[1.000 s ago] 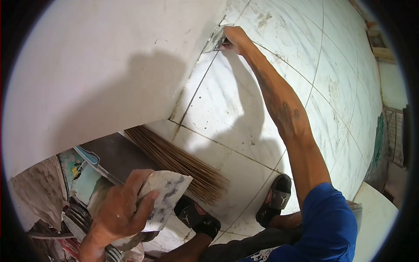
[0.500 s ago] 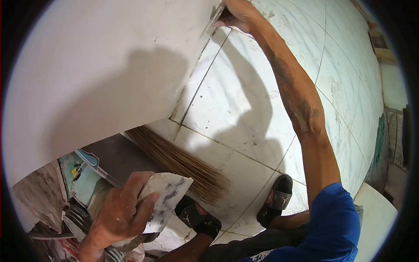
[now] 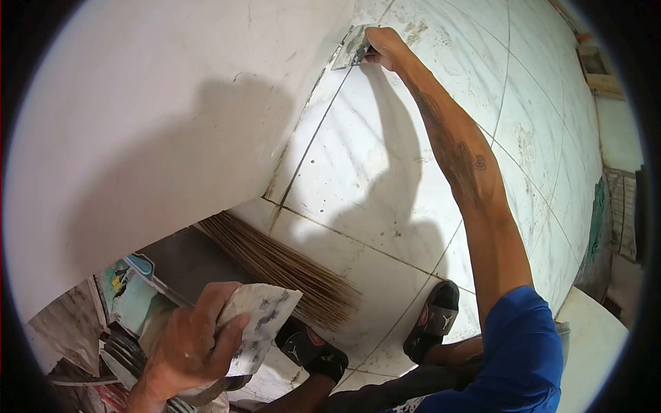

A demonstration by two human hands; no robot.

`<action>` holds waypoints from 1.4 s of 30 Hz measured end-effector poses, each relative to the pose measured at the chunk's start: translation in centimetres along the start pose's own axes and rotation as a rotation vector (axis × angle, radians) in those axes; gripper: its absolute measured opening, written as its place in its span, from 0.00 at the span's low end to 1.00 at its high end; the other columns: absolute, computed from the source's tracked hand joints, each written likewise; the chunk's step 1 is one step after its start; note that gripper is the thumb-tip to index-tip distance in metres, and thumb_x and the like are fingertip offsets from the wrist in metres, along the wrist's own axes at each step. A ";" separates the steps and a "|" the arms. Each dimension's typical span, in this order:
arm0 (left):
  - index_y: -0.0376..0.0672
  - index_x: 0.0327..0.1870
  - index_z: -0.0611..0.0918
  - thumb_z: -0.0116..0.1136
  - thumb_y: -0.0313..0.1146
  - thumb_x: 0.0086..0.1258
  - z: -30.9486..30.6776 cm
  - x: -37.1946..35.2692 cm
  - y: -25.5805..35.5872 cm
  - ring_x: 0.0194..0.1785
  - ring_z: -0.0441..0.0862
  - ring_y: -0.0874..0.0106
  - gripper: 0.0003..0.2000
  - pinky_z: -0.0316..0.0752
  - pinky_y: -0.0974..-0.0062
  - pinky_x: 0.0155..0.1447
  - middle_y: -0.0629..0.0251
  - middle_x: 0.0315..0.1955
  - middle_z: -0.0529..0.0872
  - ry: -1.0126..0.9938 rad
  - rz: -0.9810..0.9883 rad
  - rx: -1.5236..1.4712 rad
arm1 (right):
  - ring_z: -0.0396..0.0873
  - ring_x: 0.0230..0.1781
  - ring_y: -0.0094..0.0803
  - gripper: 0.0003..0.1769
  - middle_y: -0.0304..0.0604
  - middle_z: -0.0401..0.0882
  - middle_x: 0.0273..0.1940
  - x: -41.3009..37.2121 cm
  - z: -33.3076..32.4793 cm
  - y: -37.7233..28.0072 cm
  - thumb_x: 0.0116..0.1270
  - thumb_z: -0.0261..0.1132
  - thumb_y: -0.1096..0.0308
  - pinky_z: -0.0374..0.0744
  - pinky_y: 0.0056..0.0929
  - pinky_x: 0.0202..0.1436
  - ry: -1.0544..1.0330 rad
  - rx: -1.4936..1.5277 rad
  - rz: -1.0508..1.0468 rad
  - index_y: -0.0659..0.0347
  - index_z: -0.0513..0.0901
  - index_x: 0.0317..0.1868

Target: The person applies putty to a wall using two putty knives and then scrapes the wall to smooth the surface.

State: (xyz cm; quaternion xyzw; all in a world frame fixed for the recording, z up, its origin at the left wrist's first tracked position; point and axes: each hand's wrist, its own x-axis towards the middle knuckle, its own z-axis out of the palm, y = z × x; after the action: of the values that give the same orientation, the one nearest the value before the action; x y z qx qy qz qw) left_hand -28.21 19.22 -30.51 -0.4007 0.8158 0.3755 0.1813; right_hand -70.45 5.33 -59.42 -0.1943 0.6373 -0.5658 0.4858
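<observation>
My left hand (image 3: pixel 196 341), low in the view, is closed around a flat, plaster-smeared plate (image 3: pixel 258 320) with grey smudges on its pale face. At the top, my right arm reaches out along the wall (image 3: pixel 172 103). There my right hand (image 3: pixel 387 49) grips a putty knife (image 3: pixel 352 48); its handle is hidden in the fingers. The broad blade lies at the foot of the wall, close over the white tiled floor (image 3: pixel 358 158). Dirty grout lines run beside it.
A stick broom (image 3: pixel 289 275) lies on the floor past the wall's corner. Beside it are a dark panel (image 3: pixel 200 255) and a jumble of stacked odds and ends (image 3: pixel 124 351). My sandalled feet (image 3: pixel 434 316) stand below. A white rounded surface (image 3: pixel 592 344) is at the lower right.
My right hand has come down and slightly right with the putty knife; its blade now shows its broad face instead of its edge. The left hand stays nearly in place.
</observation>
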 end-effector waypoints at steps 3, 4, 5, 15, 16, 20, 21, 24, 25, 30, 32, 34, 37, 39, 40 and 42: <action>0.35 0.54 0.74 0.60 0.28 0.68 -0.1 0.1 -0.3 0.25 0.79 0.52 0.16 0.73 0.60 0.30 0.53 0.34 0.83 0.027 0.050 0.038 | 0.82 0.34 0.39 0.14 0.51 0.82 0.38 1.3 1.0 -0.4 0.68 0.50 0.72 0.83 0.39 0.35 -0.015 -0.019 0.005 0.71 0.78 0.45; 0.35 0.54 0.74 0.60 0.28 0.67 -0.1 0.1 -0.4 0.25 0.79 0.51 0.16 0.73 0.60 0.30 0.52 0.34 0.83 0.025 0.058 0.048 | 0.82 0.34 0.40 0.14 0.51 0.81 0.38 1.7 1.2 -0.6 0.68 0.50 0.72 0.84 0.39 0.35 -0.041 -0.020 -0.009 0.72 0.78 0.45; 0.35 0.54 0.74 0.60 0.28 0.67 -0.2 0.0 -0.6 0.25 0.79 0.51 0.16 0.72 0.60 0.30 0.52 0.35 0.83 0.022 0.067 0.057 | 0.83 0.34 0.41 0.14 0.52 0.81 0.38 2.0 1.5 -0.8 0.68 0.49 0.72 0.85 0.39 0.35 -0.067 -0.020 -0.021 0.72 0.78 0.45; 0.34 0.54 0.74 0.59 0.26 0.67 0.0 0.0 -0.3 0.30 0.82 0.50 0.16 0.75 0.62 0.34 0.50 0.37 0.82 -0.003 0.038 -0.029 | 0.80 0.31 0.42 0.12 0.53 0.78 0.34 3.1 3.2 -5.2 0.67 0.51 0.74 0.84 0.42 0.33 -0.133 0.122 -0.030 0.75 0.77 0.43; 0.34 0.53 0.74 0.58 0.26 0.67 0.2 0.3 0.1 0.30 0.83 0.52 0.15 0.75 0.64 0.35 0.50 0.35 0.82 0.013 0.042 -0.024 | 0.80 0.31 0.42 0.12 0.52 0.78 0.34 1.7 3.4 -6.7 0.66 0.51 0.75 0.84 0.42 0.33 -0.117 0.171 -0.049 0.74 0.77 0.43; 0.34 0.52 0.75 0.58 0.26 0.66 0.4 0.8 0.6 0.29 0.82 0.54 0.14 0.74 0.66 0.34 0.52 0.32 0.82 0.033 0.073 -0.030 | 0.78 0.28 0.39 0.10 0.50 0.77 0.31 -3.7 1.8 -9.2 0.67 0.51 0.74 0.82 0.44 0.32 -0.069 0.193 -0.131 0.71 0.78 0.38; 0.34 0.53 0.75 0.58 0.26 0.66 0.4 0.9 0.9 0.28 0.82 0.54 0.15 0.73 0.65 0.33 0.52 0.31 0.82 0.031 0.066 -0.031 | 0.78 0.28 0.39 0.10 0.50 0.77 0.30 -3.9 0.8 -9.0 0.67 0.50 0.73 0.81 0.44 0.31 -0.069 0.211 -0.155 0.71 0.78 0.38; 0.33 0.53 0.75 0.59 0.25 0.66 0.5 0.9 1.4 0.26 0.80 0.56 0.15 0.72 0.65 0.31 0.53 0.30 0.82 0.038 0.087 0.009 | 0.80 0.30 0.41 0.13 0.52 0.79 0.35 -6.1 0.3 -5.8 0.70 0.51 0.69 0.84 0.45 0.39 -0.014 0.080 -0.156 0.72 0.78 0.42; 0.33 0.53 0.75 0.60 0.25 0.66 0.6 0.7 1.1 0.25 0.80 0.56 0.16 0.71 0.65 0.31 0.53 0.30 0.82 0.045 0.120 0.049 | 0.82 0.33 0.42 0.15 0.52 0.81 0.38 -7.4 0.6 -4.8 0.71 0.52 0.68 0.85 0.44 0.44 0.025 0.005 -0.155 0.74 0.78 0.45; 0.32 0.53 0.75 0.60 0.24 0.66 1.0 0.1 1.7 0.24 0.79 0.59 0.16 0.71 0.66 0.30 0.53 0.30 0.82 0.037 0.091 -0.020 | 0.81 0.33 0.39 0.13 0.49 0.82 0.35 -4.5 2.1 1.2 0.66 0.53 0.71 0.81 0.41 0.40 -0.072 0.048 0.032 0.71 0.79 0.42; 0.31 0.53 0.75 0.60 0.23 0.66 1.2 -0.6 1.2 0.24 0.79 0.59 0.15 0.71 0.66 0.30 0.53 0.30 0.82 0.064 0.121 0.000 | 0.82 0.35 0.40 0.13 0.50 0.82 0.34 -4.2 3.4 1.9 0.67 0.53 0.71 0.82 0.41 0.38 -0.088 0.106 0.033 0.72 0.79 0.42; 0.31 0.53 0.75 0.59 0.23 0.66 1.5 -1.0 0.8 0.24 0.79 0.59 0.15 0.72 0.66 0.31 0.53 0.30 0.82 0.091 0.129 -0.031 | 0.84 0.36 0.41 0.12 0.52 0.82 0.34 -3.7 4.8 1.9 0.67 0.52 0.72 0.84 0.40 0.37 -0.084 0.152 0.062 0.74 0.79 0.41; 0.31 0.53 0.75 0.58 0.22 0.66 1.4 -1.4 0.5 0.25 0.80 0.59 0.15 0.73 0.67 0.32 0.52 0.30 0.82 0.092 0.127 -0.048 | 0.85 0.36 0.44 0.13 0.56 0.81 0.35 -3.0 6.2 1.0 0.67 0.52 0.73 0.87 0.39 0.39 -0.104 0.078 0.061 0.77 0.77 0.41; 0.31 0.53 0.75 0.58 0.22 0.66 1.4 -1.5 0.3 0.25 0.80 0.58 0.15 0.73 0.67 0.32 0.52 0.30 0.82 0.090 0.135 -0.037 | 0.85 0.36 0.45 0.13 0.57 0.81 0.36 -3.3 6.4 -0.3 0.68 0.52 0.73 0.88 0.39 0.40 -0.132 0.027 0.038 0.79 0.76 0.41; 0.31 0.53 0.75 0.58 0.22 0.66 1.4 -1.6 0.1 0.25 0.80 0.58 0.15 0.73 0.67 0.32 0.52 0.30 0.82 0.095 0.145 -0.023 | 0.85 0.35 0.45 0.14 0.58 0.81 0.37 -3.4 6.4 -0.9 0.68 0.52 0.73 0.88 0.39 0.40 -0.151 0.025 0.022 0.80 0.76 0.41; 0.31 0.53 0.75 0.58 0.23 0.66 1.3 -1.5 0.1 0.25 0.80 0.57 0.14 0.74 0.67 0.32 0.52 0.30 0.83 0.073 0.117 -0.031 | 0.84 0.33 0.42 0.13 0.57 0.81 0.38 -5.0 6.2 -2.7 0.68 0.53 0.73 0.86 0.40 0.39 -0.152 0.054 -0.011 0.79 0.76 0.40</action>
State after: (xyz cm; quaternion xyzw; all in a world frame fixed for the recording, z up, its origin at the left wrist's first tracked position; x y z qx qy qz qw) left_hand -27.37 21.07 -30.41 -0.3686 0.8380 0.3832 0.1228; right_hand -63.84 5.23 -54.24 -0.2272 0.5820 -0.5688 0.5349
